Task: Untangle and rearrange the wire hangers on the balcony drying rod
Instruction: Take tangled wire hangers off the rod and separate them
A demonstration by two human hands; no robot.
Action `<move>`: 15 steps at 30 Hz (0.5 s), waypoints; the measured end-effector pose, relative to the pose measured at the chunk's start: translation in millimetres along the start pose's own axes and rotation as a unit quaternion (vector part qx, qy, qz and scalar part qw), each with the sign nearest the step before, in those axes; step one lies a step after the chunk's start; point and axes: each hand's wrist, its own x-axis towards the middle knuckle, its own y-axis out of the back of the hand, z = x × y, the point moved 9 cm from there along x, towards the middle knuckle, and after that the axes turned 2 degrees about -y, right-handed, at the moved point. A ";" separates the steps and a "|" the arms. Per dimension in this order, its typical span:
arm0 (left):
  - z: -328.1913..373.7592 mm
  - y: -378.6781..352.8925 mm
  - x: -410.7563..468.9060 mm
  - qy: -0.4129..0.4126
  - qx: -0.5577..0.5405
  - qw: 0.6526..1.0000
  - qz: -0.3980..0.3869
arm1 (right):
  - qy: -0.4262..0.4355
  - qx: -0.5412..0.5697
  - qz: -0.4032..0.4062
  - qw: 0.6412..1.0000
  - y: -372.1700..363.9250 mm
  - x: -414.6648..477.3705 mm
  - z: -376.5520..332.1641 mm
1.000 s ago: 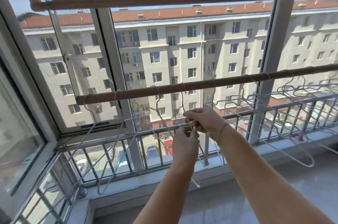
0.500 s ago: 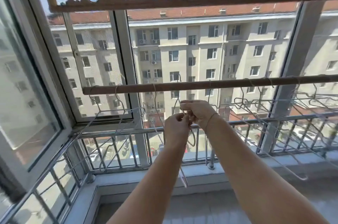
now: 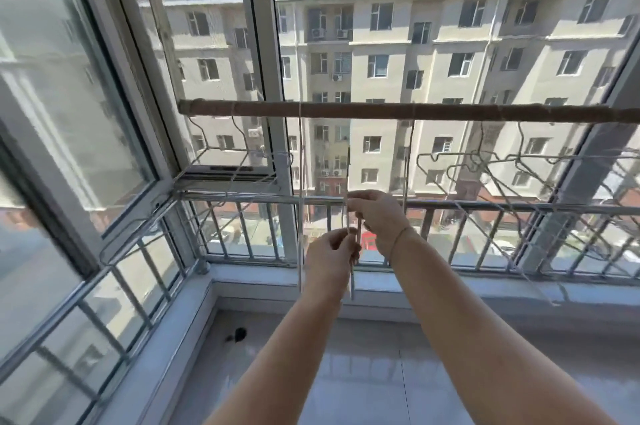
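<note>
Both hands now sit lower beneath the drying rod [image 3: 398, 111] than a moment ago, down at the level of the railing [image 3: 485, 206], and the carved board overhead has slid out of view. Left hand [image 3: 330, 260] is clenched around the thin wire of a pale hanger [image 3: 351, 280] seen edge-on, whose lower end pokes out below the fist. Right hand [image 3: 379, 216], just above and touching the left, pinches the same wire between thumb and fingertips; a thin band circles its wrist. Just left of the hands another hanger [image 3: 300, 202] hangs edge-on from the rod, a straight pale line reaching down past the window sill. Further left, two more wire hangers [image 3: 221, 161] hang from the rod's end, their frames angled toward the open window [image 3: 225, 178]. To the right, a cluster of hangers [image 3: 491, 164] overlaps in a tangle along the rod. Beyond the glass stands a pale apartment block [image 3: 433, 43] with a red roof.
</note>
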 end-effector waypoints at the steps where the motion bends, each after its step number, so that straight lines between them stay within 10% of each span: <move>1: -8.3 4.9 -6.8 0.009 -0.007 1.000 -0.002 | 0.006 -0.014 -0.001 1.000 -0.2 -4.1 8.6; 15: -120.0 85.4 -36.0 0.065 0.250 0.950 -0.177 | 0.083 -0.435 -0.155 0.883 4.0 -67.2 111.5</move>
